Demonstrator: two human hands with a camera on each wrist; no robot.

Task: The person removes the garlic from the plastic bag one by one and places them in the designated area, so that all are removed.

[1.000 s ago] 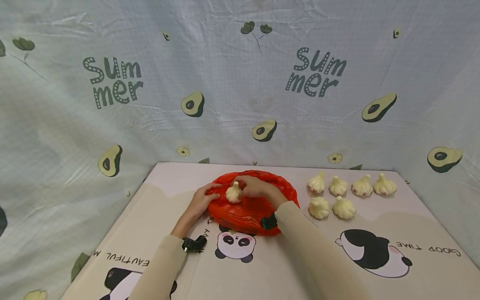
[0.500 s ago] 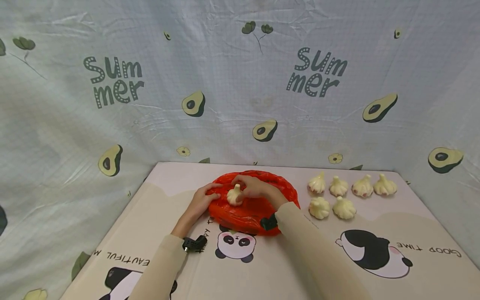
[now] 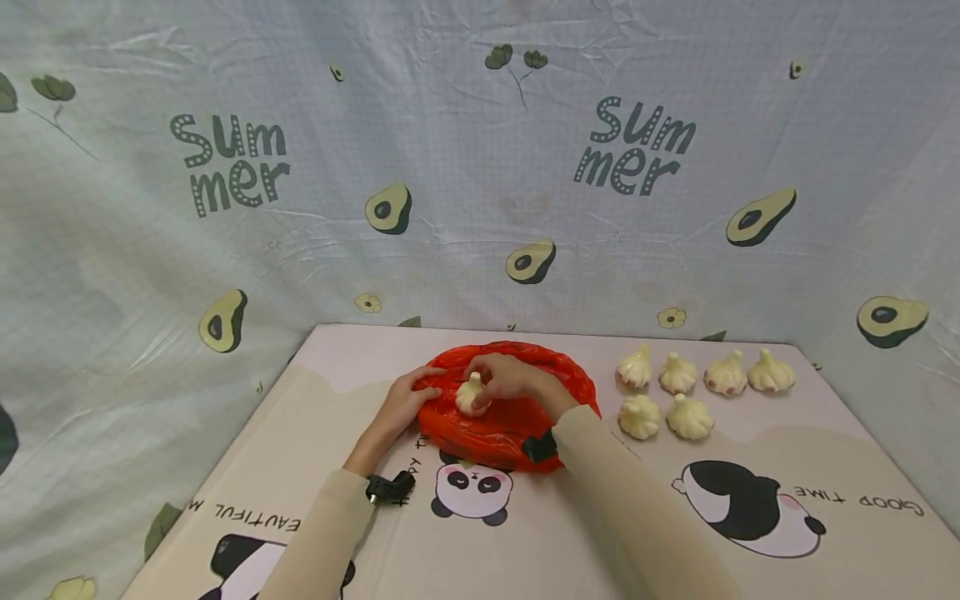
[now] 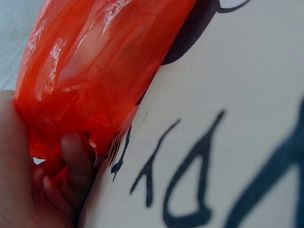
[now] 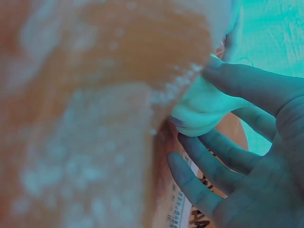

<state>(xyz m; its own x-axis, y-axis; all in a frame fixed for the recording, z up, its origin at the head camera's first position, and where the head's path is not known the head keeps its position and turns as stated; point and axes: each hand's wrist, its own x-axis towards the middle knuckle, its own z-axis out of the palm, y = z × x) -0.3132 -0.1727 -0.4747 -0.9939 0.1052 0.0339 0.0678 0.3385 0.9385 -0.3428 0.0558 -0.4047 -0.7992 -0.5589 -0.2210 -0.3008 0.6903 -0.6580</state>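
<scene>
My right hand [image 3: 510, 377] pinches a pale garlic bulb [image 3: 471, 395] over the opening of a red plastic bag [image 3: 555, 358], which lies spread in a round shape on the table. The right wrist view has the garlic bulb [image 5: 202, 107] between the thumb above and the fingers below, with blurred bag film [image 5: 85, 118] covering its left half. At the bag's left rim, my left hand [image 3: 401, 402] holds the edge. In the left wrist view its thumb and curled fingers [image 4: 76, 159] close around the gathered red film [image 4: 95, 71].
Several garlic bulbs [image 3: 677, 373] stand in two rows at the table's back right. The tabletop [image 3: 480, 558] carries printed pandas and lettering. Behind it hangs a cloth backdrop [image 3: 450, 150] with avocado prints.
The garlic bulb in my right hand has moved down slightly, lower over the bag. My left hand has stayed at the bag's left rim.
</scene>
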